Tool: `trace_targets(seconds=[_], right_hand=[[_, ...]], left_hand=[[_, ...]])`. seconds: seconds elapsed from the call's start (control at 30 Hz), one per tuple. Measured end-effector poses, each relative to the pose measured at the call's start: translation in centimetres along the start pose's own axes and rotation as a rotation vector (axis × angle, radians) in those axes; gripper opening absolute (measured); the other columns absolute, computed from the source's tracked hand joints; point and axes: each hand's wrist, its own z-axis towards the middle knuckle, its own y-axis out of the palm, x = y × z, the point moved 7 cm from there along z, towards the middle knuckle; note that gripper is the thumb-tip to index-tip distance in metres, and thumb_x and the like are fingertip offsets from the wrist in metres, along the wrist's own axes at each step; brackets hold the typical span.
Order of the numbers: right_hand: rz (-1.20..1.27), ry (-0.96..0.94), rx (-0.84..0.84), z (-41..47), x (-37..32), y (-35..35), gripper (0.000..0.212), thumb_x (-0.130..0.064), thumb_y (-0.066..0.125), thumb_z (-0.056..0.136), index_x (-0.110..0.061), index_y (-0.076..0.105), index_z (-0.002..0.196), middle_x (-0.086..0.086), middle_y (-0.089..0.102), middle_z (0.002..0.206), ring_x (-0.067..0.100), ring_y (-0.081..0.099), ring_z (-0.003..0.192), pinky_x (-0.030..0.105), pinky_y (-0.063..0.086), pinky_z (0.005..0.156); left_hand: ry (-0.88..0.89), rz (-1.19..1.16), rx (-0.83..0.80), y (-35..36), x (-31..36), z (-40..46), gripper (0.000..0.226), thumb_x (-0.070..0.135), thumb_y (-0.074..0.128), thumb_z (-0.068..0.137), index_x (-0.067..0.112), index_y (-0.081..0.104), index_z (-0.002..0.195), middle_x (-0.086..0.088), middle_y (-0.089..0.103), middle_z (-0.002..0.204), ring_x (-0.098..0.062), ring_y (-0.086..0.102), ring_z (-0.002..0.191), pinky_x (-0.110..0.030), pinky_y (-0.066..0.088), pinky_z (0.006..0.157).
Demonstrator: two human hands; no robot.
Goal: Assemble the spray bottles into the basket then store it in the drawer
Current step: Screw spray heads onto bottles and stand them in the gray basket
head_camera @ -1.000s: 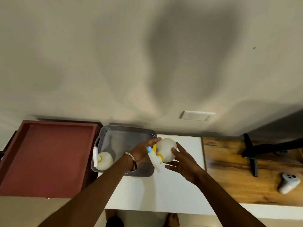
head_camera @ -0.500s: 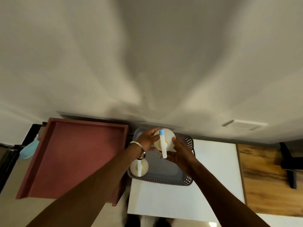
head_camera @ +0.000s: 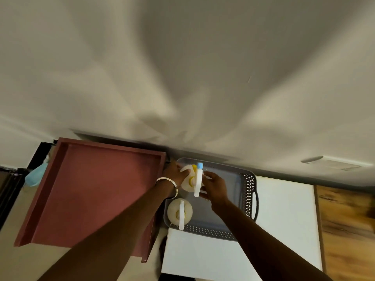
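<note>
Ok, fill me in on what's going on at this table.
A person is loading spray bottles into a grey basket that sits on a white table. Both hands hold the blue-tipped spray bottle over the basket's far left corner: the left hand on its body, the right hand beside the sprayer head. Another spray bottle already stands in the near left corner. The red drawer lies open to the left, with nothing in it.

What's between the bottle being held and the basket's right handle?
In the head view, only the right hand and bare basket floor lie between the held bottle and the handle.
</note>
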Motion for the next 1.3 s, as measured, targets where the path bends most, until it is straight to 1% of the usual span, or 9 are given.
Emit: trace_targets(seconds=[0.13,0.27,0.37,0.5,0.8,0.97,1.13,1.2,1.3], right_hand=[[-0.028,0.044,0.017,1.3,1.6,0.7,0.036,-0.024,0.062,0.097,-0.018,0.059,0.132,0.013,0.068,0.116,0.027,0.071,0.094,0.031,0.062,0.064],[-0.082,0.052,0.027,2.5,2.7,1.0,0.038,-0.027,0.062,0.097,-0.015,0.061,0.134,0.013,0.071,0.112,0.025,0.072,0.089,0.023,0.059,0.058],[-0.073,0.069,-0.004,3.2,3.6,1.6,0.041,-0.029,0.061,0.098,-0.016,0.058,0.137,0.012,0.071,0.114,0.025,0.073,0.09,0.025,0.06,0.061],[-0.091,0.066,-0.013,3.8,3.7,2.2,0.046,-0.027,0.058,0.099,-0.018,0.05,0.144,0.013,0.064,0.128,0.028,0.068,0.105,0.024,0.059,0.063],[-0.119,0.089,-0.029,4.3,4.1,2.5,0.046,-0.025,0.053,0.102,-0.016,0.045,0.146,0.015,0.058,0.135,0.031,0.06,0.117,0.024,0.056,0.063],[-0.156,0.064,-0.033,4.1,3.9,3.2,0.047,-0.03,0.046,0.104,-0.016,0.041,0.149,0.015,0.057,0.136,0.03,0.06,0.117,0.032,0.056,0.078],[-0.202,0.049,-0.044,3.9,3.3,3.3,0.054,-0.03,0.048,0.104,-0.02,0.031,0.154,0.014,0.056,0.135,0.027,0.06,0.112,0.033,0.055,0.079],[-0.254,0.035,-0.049,3.7,3.0,3.2,0.058,-0.031,0.048,0.104,-0.021,0.027,0.156,0.012,0.056,0.132,0.025,0.059,0.108,0.038,0.057,0.086],[-0.335,-0.013,-0.055,3.0,2.2,2.9,0.058,-0.032,0.043,0.105,-0.02,0.02,0.157,0.013,0.042,0.152,0.03,0.047,0.133,0.046,0.044,0.109]], left_hand=[[0.049,0.242,0.049,0.3,-0.2,0.8,0.036,0.031,0.06,0.09,0.003,0.059,0.113,-0.016,0.065,0.113,-0.032,0.061,0.105,-0.03,0.047,0.081],[0.096,0.431,0.037,0.8,-0.5,1.5,0.036,0.032,0.05,0.095,0.004,0.064,0.111,-0.018,0.068,0.112,-0.031,0.063,0.104,-0.033,0.048,0.086],[0.086,0.403,0.04,1.0,-1.3,2.0,0.033,0.029,0.05,0.096,0.005,0.064,0.113,-0.018,0.068,0.113,-0.031,0.063,0.105,-0.033,0.05,0.086],[0.075,0.402,0.055,1.1,-1.8,2.4,0.034,0.029,0.049,0.095,0.009,0.063,0.118,-0.016,0.067,0.115,-0.031,0.063,0.106,-0.037,0.052,0.091],[0.095,0.512,0.058,1.4,-2.0,2.7,0.032,0.023,0.042,0.098,0.006,0.067,0.108,-0.016,0.069,0.11,-0.031,0.064,0.101,-0.035,0.052,0.087],[0.09,0.545,0.057,1.3,-2.0,2.6,0.032,0.021,0.041,0.098,0.006,0.066,0.111,-0.015,0.068,0.111,-0.03,0.064,0.102,-0.035,0.051,0.087],[0.076,0.505,0.036,1.3,-2.5,2.8,0.03,0.019,0.041,0.097,0.006,0.065,0.108,-0.015,0.068,0.109,-0.029,0.064,0.099,-0.035,0.051,0.085],[0.079,0.498,0.025,1.3,-2.7,2.9,0.029,0.02,0.042,0.097,0.006,0.065,0.109,-0.015,0.067,0.11,-0.03,0.063,0.1,-0.034,0.051,0.085],[0.14,0.462,0.07,0.7,-2.4,2.5,0.031,0.018,0.046,0.095,0.013,0.058,0.124,-0.013,0.066,0.115,-0.029,0.063,0.105,-0.036,0.053,0.09]])
